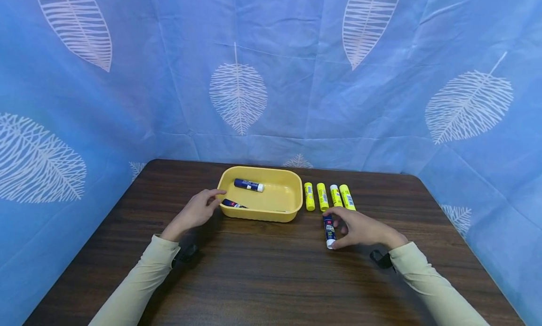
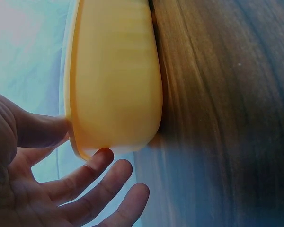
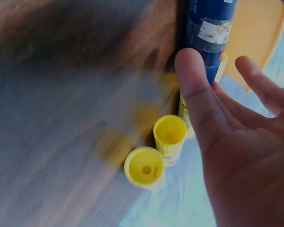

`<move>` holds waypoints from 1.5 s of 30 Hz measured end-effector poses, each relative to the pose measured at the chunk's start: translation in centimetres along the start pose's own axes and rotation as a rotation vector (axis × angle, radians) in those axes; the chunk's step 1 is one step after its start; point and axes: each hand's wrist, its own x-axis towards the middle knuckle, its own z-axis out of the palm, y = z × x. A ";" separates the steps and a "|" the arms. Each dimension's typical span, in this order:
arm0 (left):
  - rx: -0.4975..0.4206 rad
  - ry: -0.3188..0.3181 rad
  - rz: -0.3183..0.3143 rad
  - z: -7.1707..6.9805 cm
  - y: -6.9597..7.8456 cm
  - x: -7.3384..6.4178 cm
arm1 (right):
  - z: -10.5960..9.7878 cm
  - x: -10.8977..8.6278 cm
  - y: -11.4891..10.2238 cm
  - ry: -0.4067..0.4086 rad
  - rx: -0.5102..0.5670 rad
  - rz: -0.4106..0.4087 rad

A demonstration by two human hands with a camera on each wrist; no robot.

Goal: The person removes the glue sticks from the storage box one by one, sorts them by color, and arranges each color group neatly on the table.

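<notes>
Pale sleeves [image 1: 131,283] run off the lower edge. On the dark tabletop [image 1: 254,269], a yellow basin's [image 1: 254,215] front wall partly hides one of two blue tubes [image 1: 245,184] inside. The left grip [image 1: 196,209], spread, reaches its left rim; the right grip [image 1: 360,227] pinches a white-capped navy stick [image 1: 329,228] near four yellow tubes [image 1: 309,196].

High head view forward-down, close wrist views, yellow tray [image 1: 275,194] in all
</notes>
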 end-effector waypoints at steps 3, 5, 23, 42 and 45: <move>0.000 0.002 -0.002 0.0 0.1 0.0 | 0.3 0.5 0.0 0.006 -0.025 0.012; 0.003 0.004 -0.004 0.0 0.1 0.0 | 0.6 0.9 -0.1 0.008 -0.033 0.011; -0.009 -0.006 0.005 0.1 -0.3 0.0 | 1.4 2.4 -1.4 -0.016 -0.057 -0.031; -0.015 0.001 0.006 0.2 -0.3 0.0 | 1.5 2.3 -1.8 -0.023 -0.029 -0.021; -0.016 0.004 0.008 0.1 -0.3 0.0 | 1.5 2.3 -1.8 -0.023 -0.030 -0.019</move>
